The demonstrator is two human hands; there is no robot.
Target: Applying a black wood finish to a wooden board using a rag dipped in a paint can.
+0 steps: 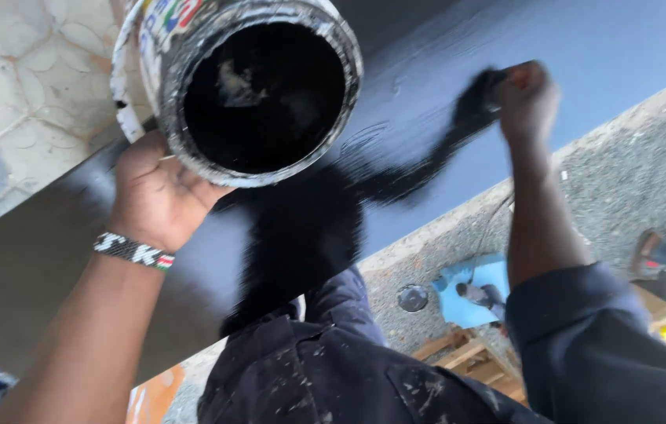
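A blue cloth [470, 292] and a small round lid [412, 297] are lying down on the gritty floor [623, 149] past the edge of the long dark board [600, 47], with wooden slats [466, 353] beside them, and nothing is sitting between the hands and the wet black streak [309, 228] on the board. The left hand [156, 192] is cupping the paint tin [250, 86] from underneath, fingers wrapped round its side, tilting its open mouth up at the camera. The right hand [525, 98] is bunching into a fist around a black-soaked rag or brush [478, 98], too blurry to tell which, and pressing it onto the board.

Paint can [258, 86] over board [607, 55], left of right hand [527, 98].
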